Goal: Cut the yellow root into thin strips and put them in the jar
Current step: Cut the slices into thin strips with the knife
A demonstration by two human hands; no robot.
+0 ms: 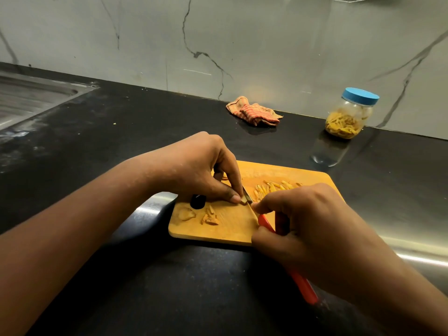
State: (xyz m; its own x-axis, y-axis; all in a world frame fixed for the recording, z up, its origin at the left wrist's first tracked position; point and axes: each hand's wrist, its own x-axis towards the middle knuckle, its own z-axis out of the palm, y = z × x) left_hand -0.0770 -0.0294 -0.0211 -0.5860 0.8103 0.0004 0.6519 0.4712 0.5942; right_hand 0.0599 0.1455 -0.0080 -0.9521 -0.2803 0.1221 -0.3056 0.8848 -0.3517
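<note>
Yellow root piece (243, 201): small stub, flat on the wooden cutting board (232, 230), pinched by left hand (194, 170) fingertips, knife (249, 202) blade against its right side; cut strips (274, 187) lie in a loose pile on the board's far half; jar (349, 117): clear, upright, blue lid (360, 96) on, yellow strips inside, well beyond the board.

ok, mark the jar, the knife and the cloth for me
jar (345, 122): head view, on the glass body below the blue lid.
knife (303, 284): head view, on the bare end of the red handle.
cloth (254, 113): head view, on the striped middle fold.
</note>
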